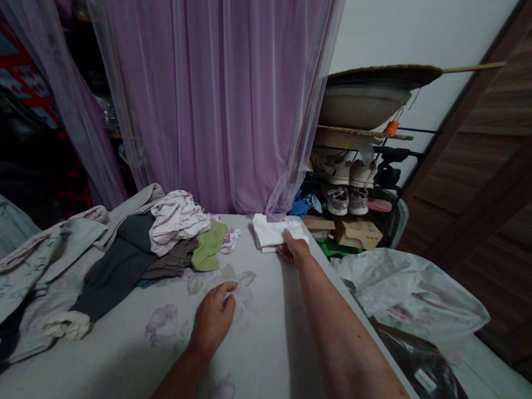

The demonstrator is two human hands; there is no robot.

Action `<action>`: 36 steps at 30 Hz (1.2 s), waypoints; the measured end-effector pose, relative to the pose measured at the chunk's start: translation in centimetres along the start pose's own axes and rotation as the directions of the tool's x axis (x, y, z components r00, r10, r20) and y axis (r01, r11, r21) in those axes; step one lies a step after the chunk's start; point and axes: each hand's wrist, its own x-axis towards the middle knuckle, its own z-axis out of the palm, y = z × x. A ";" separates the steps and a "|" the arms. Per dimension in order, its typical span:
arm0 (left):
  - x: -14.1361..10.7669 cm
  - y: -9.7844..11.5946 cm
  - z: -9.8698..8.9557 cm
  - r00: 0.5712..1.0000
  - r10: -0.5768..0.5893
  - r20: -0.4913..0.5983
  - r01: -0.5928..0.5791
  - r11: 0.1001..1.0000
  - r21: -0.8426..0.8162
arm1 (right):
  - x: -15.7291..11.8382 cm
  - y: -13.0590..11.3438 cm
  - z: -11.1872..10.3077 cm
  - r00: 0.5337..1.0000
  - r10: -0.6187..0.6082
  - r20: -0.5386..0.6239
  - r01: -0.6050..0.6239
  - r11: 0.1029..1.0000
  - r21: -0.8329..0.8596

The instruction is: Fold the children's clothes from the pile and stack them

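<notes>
At the far end of the flowered bed sheet (259, 346), a folded white garment (272, 233) lies near the corner. My right hand (293, 249) reaches out to it, with the thumb on top of the cloth and the fingers curled at its near edge. Nearer to me, my left hand (215, 315) hovers over or rests on the sheet; which one I cannot tell. It holds nothing, and its thumb and forefinger are a little apart. Left of it is a heap of clothes: a green piece (209, 246), a pale patterned piece (177, 221) and dark grey trousers (124, 266).
A purple curtain (230, 93) hangs behind the bed. On the right stand a rack with shoes (336, 198), a cardboard box (357, 232) and a large basin (363, 105). Clear plastic bags (409, 293) lie beside the bed's right edge. A brown slatted door (515, 157) is farther right.
</notes>
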 end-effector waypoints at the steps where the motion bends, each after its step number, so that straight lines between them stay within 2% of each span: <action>1: 0.0 0.0 0.0 1.000 0.001 0.000 -0.001 1.000 0.004 | -0.2 0.1 -0.3 0.999 -0.034 0.005 0.034 0.997 -0.066; 4: 0.0 0.1 0.0 1.000 0.002 0.016 -0.002 1.000 0.026 | -1.3 0.0 -0.2 0.984 -0.177 0.029 0.179 0.960 -0.213; 6: 0.0 0.2 -0.1 1.000 0.008 0.026 -0.009 0.999 0.046 | -2.1 -0.1 0.8 0.935 -0.345 0.087 0.355 0.883 -0.306; 7: 0.0 0.2 -0.1 1.000 0.013 0.027 -0.015 0.998 0.056 | -2.3 -0.2 1.5 0.873 -0.462 0.154 0.484 0.788 -0.381; 8: 0.0 0.2 -0.1 0.999 0.020 0.026 -0.022 0.997 0.067 | -2.3 -0.2 2.2 0.787 -0.567 0.243 0.607 0.643 -0.467; 9: 0.0 0.2 -0.1 0.999 0.028 0.027 -0.030 0.996 0.079 | -2.3 -0.2 2.9 0.699 -0.627 0.345 0.692 0.467 -0.551; 10: 0.0 0.2 0.0 0.999 0.035 0.029 -0.037 0.995 0.089 | -2.0 -0.1 3.6 0.635 -0.637 0.437 0.726 0.298 -0.620; 11: 0.0 0.2 0.0 0.999 0.043 0.033 -0.046 0.994 0.098 | -1.7 0.0 4.2 0.617 -0.611 0.496 0.715 0.174 -0.677; 12: 0.0 0.2 0.0 0.998 0.050 0.038 -0.054 0.993 0.105 | -1.3 0.2 4.6 0.644 -0.568 0.513 0.680 0.117 -0.724; 14: 0.0 0.2 0.1 0.997 0.065 0.040 -0.069 0.991 0.111 | -0.7 0.3 5.0 0.713 -0.483 0.509 0.618 0.089 -0.781; 16: -0.1 0.3 0.1 0.997 0.076 0.029 -0.079 0.991 0.111 | -0.5 0.3 4.9 0.725 -0.443 0.527 0.616 0.076 -0.784; 18: -0.1 0.3 0.0 0.997 0.078 0.019 -0.079 0.991 0.107 | -0.9 0.5 4.3 0.688 -0.466 0.557 0.649 0.052 -0.759; 20: -0.1 0.3 0.0 0.997 0.079 0.020 -0.081 0.992 0.102 | -1.7 1.1 3.4 0.621 -0.579 0.528 0.670 0.043 -0.741; 22: -0.1 0.3 0.0 0.996 0.082 0.023 -0.084 0.991 0.101 | -2.4 2.2 2.2 0.568 -0.722 0.395 0.641 0.087 -0.763; 23: -0.1 0.3 0.0 0.996 0.084 0.023 -0.086 0.991 0.104 | -2.6 2.8 1.7 0.561 -0.772 0.299 0.601 0.131 -0.788; 25: -0.1 0.2 0.1 0.996 0.088 0.024 -0.090 0.990 0.113 | -2.7 3.8 0.5 0.583 -0.800 0.139 0.502 0.221 -0.836; 26: 0.0 0.1 0.1 0.996 0.092 0.023 -0.094 0.989 0.116 | -2.5 4.2 0.0 0.613 -0.783 0.103 0.462 0.250 -0.851; 27: 0.0 0.1 0.1 0.995 0.097 0.023 -0.099 0.988 0.119 | -2.2 4.3 -0.5 0.655 -0.749 0.100 0.436 0.266 -0.860; 29: 0.0 0.0 0.1 0.994 0.108 0.022 -0.110 0.987 0.120 | -1.5 4.2 -1.5 0.757 -0.631 0.167 0.421 0.276 -0.864; 31: 0.1 0.0 0.1 0.993 0.117 0.025 -0.119 0.986 0.119 | -0.7 3.8 -2.6 0.814 -0.531 0.234 0.428 0.277 -0.860; 33: 0.1 -0.1 0.1 0.992 0.125 0.025 -0.127 0.985 0.116 | -0.3 3.5 -3.7 0.801 -0.550 0.237 0.429 0.252 -0.867; 36: 0.1 -0.2 0.2 0.990 0.138 0.011 -0.138 0.985 0.108 | -0.2 3.3 -5.2 0.732 -0.653 0.194 0.385 0.162 -0.909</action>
